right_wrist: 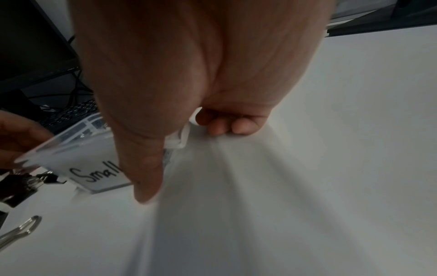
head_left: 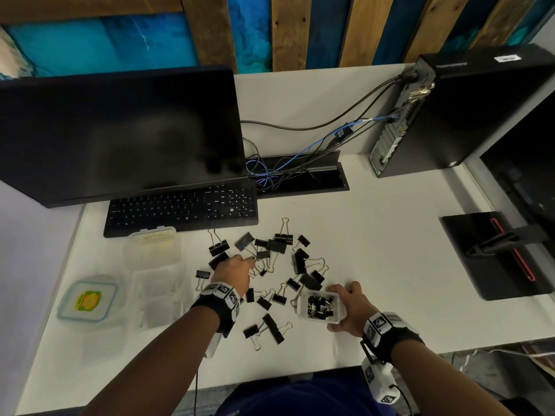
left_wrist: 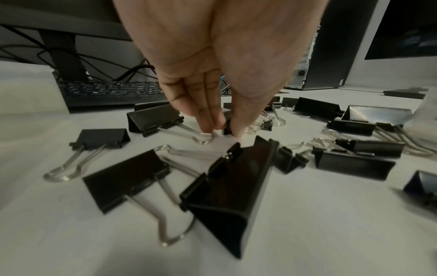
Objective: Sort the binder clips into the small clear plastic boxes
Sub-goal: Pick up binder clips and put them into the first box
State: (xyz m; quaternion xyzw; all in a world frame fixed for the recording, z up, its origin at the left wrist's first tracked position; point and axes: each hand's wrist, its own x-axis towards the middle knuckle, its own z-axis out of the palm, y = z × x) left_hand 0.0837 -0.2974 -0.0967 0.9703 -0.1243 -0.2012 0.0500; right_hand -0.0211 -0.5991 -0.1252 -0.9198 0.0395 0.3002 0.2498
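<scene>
L hand [left_wrist: 220, 78] pinches 1 small clip [left_wrist: 227, 125]; R hand [head_left: 350, 309] grips 1 box [head_left: 319, 306].

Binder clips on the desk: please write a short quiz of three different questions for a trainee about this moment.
1. True or false: the right hand holds the clear box labelled "Small".
2. What does the left hand pinch? A) a small binder clip B) a cable C) a box lid
3. Fill in: the clips already in that box are ____ in colour.

Key: 1 true; 2 A; 3 black.
</scene>
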